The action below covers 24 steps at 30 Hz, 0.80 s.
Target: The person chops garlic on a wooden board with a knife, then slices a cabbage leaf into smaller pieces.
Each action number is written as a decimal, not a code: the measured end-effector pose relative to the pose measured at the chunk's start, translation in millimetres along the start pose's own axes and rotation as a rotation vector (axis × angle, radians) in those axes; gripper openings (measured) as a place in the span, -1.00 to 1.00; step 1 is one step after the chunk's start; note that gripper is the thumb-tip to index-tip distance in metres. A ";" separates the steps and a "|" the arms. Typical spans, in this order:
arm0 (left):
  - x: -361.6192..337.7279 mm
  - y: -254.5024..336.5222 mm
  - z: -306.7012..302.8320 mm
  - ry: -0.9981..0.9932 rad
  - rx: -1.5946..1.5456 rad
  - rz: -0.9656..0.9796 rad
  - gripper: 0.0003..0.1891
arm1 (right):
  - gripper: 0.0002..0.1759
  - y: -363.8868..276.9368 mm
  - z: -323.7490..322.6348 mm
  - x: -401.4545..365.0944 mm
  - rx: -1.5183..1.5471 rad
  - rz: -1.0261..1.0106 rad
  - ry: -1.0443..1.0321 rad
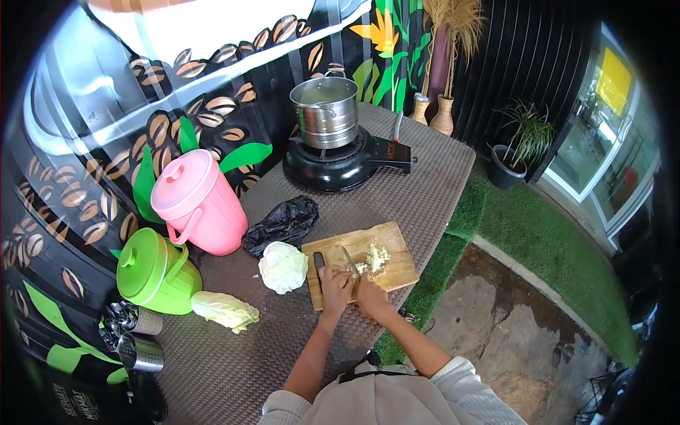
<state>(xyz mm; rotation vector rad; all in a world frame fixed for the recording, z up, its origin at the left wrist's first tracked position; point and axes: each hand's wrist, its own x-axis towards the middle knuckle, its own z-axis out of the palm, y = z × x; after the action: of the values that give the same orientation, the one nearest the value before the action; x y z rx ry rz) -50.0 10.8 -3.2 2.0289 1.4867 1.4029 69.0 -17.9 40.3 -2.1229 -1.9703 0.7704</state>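
Note:
A wooden cutting board (400,244) lies near the table's right edge with a heap of finely chopped pale pieces (377,257), perhaps garlic, on it. My right hand (371,295) is closed around a knife whose blade (350,261) points away from me over the board. Beside the blade, my left hand (336,282) has its fingers bent and together; whatever they pinch is hidden. A second, dark-handled knife (318,261) lies along the board's left side, close to my left hand. Left of the board sits a pale round cabbage (283,267).
A steel pot (324,117) stands on a black portable stove (329,168) at the back. A black plastic bag (283,223), a pink lidded pitcher (202,205), a green one (159,273) and a napa cabbage (225,312) are to the left. A perforated metal cup (140,353) is near the wall.

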 end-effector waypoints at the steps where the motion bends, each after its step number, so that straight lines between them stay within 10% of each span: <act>1: 1.1 2.3 -0.6 0.030 0.012 0.006 -0.85 | -0.57 -0.6 -10.9 0.9 -0.016 -0.030 -0.035; 24: 1.4 -6.0 5.2 -0.011 -0.008 -0.010 -0.92 | -0.53 -0.8 4.6 -6.2 0.031 0.031 0.015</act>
<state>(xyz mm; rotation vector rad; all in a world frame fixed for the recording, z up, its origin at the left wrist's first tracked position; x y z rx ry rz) -49.3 16.2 -9.1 2.0179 1.4824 1.3890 66.1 -24.9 38.4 -2.1397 -1.9105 0.7827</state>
